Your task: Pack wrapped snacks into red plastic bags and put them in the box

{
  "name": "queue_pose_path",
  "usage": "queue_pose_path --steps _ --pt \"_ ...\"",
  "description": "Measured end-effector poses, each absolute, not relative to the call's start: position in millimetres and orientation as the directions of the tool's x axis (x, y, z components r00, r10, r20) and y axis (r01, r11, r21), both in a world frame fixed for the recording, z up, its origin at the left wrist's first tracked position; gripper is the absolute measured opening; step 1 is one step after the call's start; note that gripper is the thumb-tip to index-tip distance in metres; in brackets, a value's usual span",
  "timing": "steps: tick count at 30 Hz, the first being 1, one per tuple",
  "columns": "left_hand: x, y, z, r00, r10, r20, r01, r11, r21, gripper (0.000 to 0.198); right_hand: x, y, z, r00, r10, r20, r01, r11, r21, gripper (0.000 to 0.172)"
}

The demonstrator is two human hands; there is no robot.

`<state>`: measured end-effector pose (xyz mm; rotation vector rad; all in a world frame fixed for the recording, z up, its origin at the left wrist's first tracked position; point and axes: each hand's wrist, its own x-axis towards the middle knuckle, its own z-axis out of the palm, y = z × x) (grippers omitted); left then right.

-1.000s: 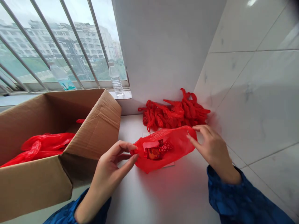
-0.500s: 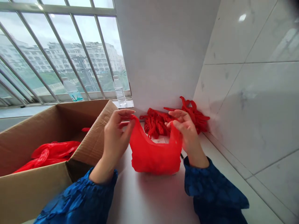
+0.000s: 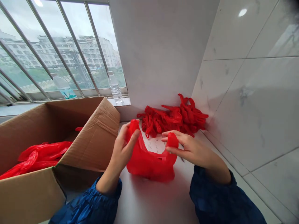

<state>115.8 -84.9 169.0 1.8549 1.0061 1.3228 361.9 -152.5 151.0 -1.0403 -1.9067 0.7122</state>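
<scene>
A small red plastic bag (image 3: 149,163) rests on the white counter between my hands. My left hand (image 3: 122,149) pinches the bag's left handle, fingers closed on it. My right hand (image 3: 190,149) grips the right handle, held slightly lower. The bag hangs slack between the two handles with its bottom on the counter. What is inside is hidden. Both forearms wear blue sleeves.
A heap of tied red bags (image 3: 174,116) lies against the back wall corner. A printed paper sheet (image 3: 155,143) lies behind the held bag. An open cardboard box (image 3: 58,149) with red bags (image 3: 35,155) inside stands left. Two water bottles (image 3: 114,87) stand on the windowsill.
The bag lay flat with wrapped sweets showing; both hands took its handles and lifted them. Since half a second ago the hands have come down a little and moved apart.
</scene>
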Motion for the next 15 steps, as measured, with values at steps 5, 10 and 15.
queue_pose_path --steps 5,10,15 --pt "114 -90 158 0.357 0.893 0.273 0.068 -0.316 0.946 0.035 341 -125 142 -0.117 0.873 0.473 -0.094 0.464 -0.881 0.041" --pt "128 -82 178 0.194 0.930 0.312 -0.416 -0.210 0.885 0.027 308 -100 134 0.198 0.901 0.387 -0.538 0.429 -0.725 0.028" --pt "145 -76 174 0.264 0.905 0.334 -0.348 -0.233 0.908 0.030 300 -99 124 0.158 0.910 0.384 -0.405 0.415 -0.815 0.068"
